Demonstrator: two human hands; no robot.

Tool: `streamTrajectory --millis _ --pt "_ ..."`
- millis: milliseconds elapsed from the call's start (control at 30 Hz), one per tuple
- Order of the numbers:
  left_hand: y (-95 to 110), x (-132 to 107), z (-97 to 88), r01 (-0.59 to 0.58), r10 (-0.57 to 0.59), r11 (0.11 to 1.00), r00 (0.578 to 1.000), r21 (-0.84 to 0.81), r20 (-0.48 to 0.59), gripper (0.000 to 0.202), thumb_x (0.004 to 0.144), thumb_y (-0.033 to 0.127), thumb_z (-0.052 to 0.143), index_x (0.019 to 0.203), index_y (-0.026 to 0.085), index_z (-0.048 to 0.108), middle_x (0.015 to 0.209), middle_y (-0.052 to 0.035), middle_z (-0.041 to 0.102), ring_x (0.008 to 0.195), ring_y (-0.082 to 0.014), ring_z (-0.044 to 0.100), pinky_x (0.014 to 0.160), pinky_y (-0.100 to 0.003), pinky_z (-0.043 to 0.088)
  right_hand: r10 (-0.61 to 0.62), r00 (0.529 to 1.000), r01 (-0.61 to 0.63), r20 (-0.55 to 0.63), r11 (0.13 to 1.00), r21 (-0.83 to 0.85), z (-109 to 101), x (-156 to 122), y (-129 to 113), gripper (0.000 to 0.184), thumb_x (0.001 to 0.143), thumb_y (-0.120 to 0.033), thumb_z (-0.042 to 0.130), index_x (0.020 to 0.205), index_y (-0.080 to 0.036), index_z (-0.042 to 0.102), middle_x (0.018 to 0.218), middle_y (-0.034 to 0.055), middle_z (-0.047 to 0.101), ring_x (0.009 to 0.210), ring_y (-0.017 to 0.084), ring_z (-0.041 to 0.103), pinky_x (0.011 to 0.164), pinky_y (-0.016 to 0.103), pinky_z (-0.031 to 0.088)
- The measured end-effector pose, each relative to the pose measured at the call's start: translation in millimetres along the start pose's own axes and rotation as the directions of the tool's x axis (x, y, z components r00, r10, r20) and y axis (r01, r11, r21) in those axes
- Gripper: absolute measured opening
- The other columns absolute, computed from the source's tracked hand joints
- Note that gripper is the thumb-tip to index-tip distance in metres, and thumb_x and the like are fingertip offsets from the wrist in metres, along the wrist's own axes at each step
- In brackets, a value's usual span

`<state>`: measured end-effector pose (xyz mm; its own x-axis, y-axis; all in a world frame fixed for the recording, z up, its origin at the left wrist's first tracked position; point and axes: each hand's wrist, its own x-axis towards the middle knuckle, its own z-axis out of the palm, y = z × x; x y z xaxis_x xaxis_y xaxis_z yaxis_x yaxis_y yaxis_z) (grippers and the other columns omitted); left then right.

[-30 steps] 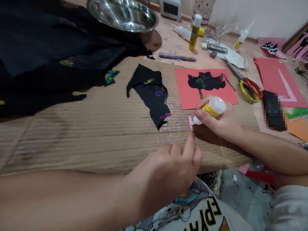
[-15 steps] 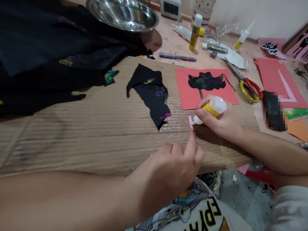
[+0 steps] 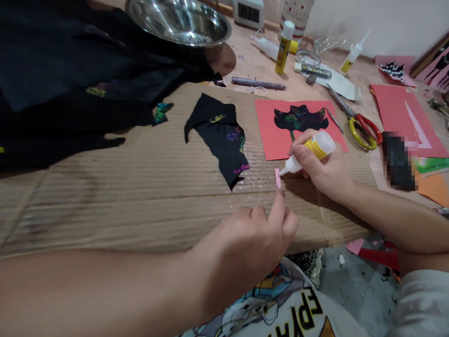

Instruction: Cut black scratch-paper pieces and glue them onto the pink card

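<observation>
My right hand (image 3: pixel 322 168) grips a small glue bottle (image 3: pixel 310 152) with a yellow label, its white nozzle pointing down-left at a tiny pink paper scrap (image 3: pixel 278 178) on the corrugated cardboard sheet (image 3: pixel 140 187). My left hand (image 3: pixel 249 243) is curled, with its forefinger stretched out and pressing the near end of that scrap. Just beyond lies a red card (image 3: pixel 273 135) bearing a black glittery flower cut-out (image 3: pixel 300 118). A torn black glitter paper piece (image 3: pixel 222 135) lies to the left of the card.
Scissors (image 3: pixel 361 124) with red and yellow handles lie right of the card. Further back are a steel bowl (image 3: pixel 178 21), a glue stick (image 3: pixel 283 47), a pen (image 3: pixel 257 84), another glue bottle (image 3: pixel 352 54) and a clock (image 3: pixel 248 11). Black paper (image 3: pixel 70 84) covers the left.
My right hand has lifted the glue bottle slightly up and to the right, so its nozzle tip has drawn back from the pink scrap. My left hand has barely moved.
</observation>
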<state>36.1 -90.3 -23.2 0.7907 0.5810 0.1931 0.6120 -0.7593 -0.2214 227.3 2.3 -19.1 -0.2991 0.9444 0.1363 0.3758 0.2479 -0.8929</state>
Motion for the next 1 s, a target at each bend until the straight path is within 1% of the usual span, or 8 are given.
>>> streamTrajectory --millis 67,167,267,367,433,600,700,1000 --pt "-0.2 0.6 -0.2 -0.003 0.003 1.000 1.000 -0.001 0.004 0.021 0.092 0.016 0.054 0.108 0.015 0.067 0.125 -0.0208 0.075 0.053 -0.0167 0.061 0.046 -0.030 0.046 0.001 1.000 -0.001 -0.005 1.000 0.002 0.2 -0.2 0.4 0.055 0.086 -0.080 0.060 0.081 -0.026 0.056 0.068 0.0002 0.063 0.060 0.017 0.062 0.052 0.032 0.048" --pt "-0.3 1.1 -0.2 0.001 -0.001 1.000 1.000 -0.002 -0.019 0.019 0.092 0.017 0.055 0.107 0.015 0.067 0.130 -0.0229 0.073 0.053 -0.0163 0.062 0.045 -0.029 0.044 -0.025 1.000 0.025 0.010 1.000 0.005 0.9 -2.3 -1.4 0.056 0.085 -0.083 0.058 0.084 -0.027 0.057 0.070 0.0005 0.065 0.061 0.017 0.064 0.051 0.032 0.048" --pt "-0.6 0.8 -0.4 -0.001 0.001 1.000 1.000 -0.012 -0.027 0.018 0.093 0.018 0.056 0.106 0.014 0.068 0.132 -0.0242 0.072 0.053 -0.0168 0.063 0.045 -0.029 0.044 -0.036 0.999 0.036 0.024 0.999 0.023 1.9 -3.5 -2.2 0.055 0.085 -0.083 0.057 0.085 -0.028 0.057 0.070 0.0005 0.065 0.060 0.017 0.065 0.048 0.032 0.046" --pt "-1.1 0.8 -0.9 -0.005 0.004 1.000 1.000 -0.025 -0.010 0.018 0.092 0.018 0.058 0.106 0.013 0.068 0.132 -0.0251 0.071 0.053 -0.0170 0.064 0.045 -0.030 0.045 -0.011 1.000 0.010 0.007 0.999 0.053 3.2 -1.9 -0.5 0.053 0.089 -0.080 0.056 0.083 -0.028 0.055 0.066 0.0002 0.064 0.055 0.017 0.063 0.045 0.032 0.044" --pt "-1.4 1.5 -1.2 -0.006 0.006 1.000 1.000 -0.030 -0.006 0.018 0.092 0.019 0.060 0.107 0.013 0.068 0.132 -0.0252 0.071 0.053 -0.0170 0.064 0.045 -0.030 0.046 0.014 1.000 -0.015 0.011 0.999 0.051 3.8 -0.1 0.9 0.054 0.088 -0.081 0.056 0.082 -0.027 0.054 0.064 -0.0003 0.063 0.054 0.017 0.062 0.044 0.032 0.043" --pt "-0.9 3.0 -0.3 -0.004 0.003 0.999 1.000 -0.033 -0.019 0.018 0.090 0.019 0.059 0.105 0.013 0.068 0.132 -0.0251 0.071 0.053 -0.0176 0.064 0.045 -0.030 0.046 0.033 0.999 -0.033 0.041 0.999 0.018 3.3 3.1 1.7 0.056 0.087 -0.082 0.056 0.080 -0.026 0.054 0.065 -0.0002 0.063 0.059 0.017 0.064 0.047 0.030 0.045" --pt "-0.5 2.4 0.1 0.001 -0.002 0.999 0.999 -0.032 -0.043 0.018 0.089 0.020 0.061 0.104 0.014 0.069 0.131 -0.0247 0.072 0.053 -0.0172 0.064 0.045 -0.030 0.046 0.044 0.998 -0.045 0.044 0.998 0.034 2.9 4.0 1.0 0.057 0.086 -0.082 0.057 0.078 -0.026 0.053 0.064 -0.0005 0.062 0.059 0.016 0.063 0.047 0.030 0.044" --pt "-1.6 2.6 -0.6 0.001 -0.002 1.000 1.000 -0.031 -0.030 0.022 0.090 0.014 0.051 0.104 0.014 0.068 0.130 -0.0245 0.072 0.052 -0.0184 0.064 0.045 -0.031 0.046 0.040 0.995 -0.047 0.087 0.996 0.078 5.1 3.7 -0.9 0.054 0.088 -0.078 0.060 0.078 -0.026 0.052 0.060 -0.0031 0.060 0.053 0.014 0.059 0.046 0.028 0.043"
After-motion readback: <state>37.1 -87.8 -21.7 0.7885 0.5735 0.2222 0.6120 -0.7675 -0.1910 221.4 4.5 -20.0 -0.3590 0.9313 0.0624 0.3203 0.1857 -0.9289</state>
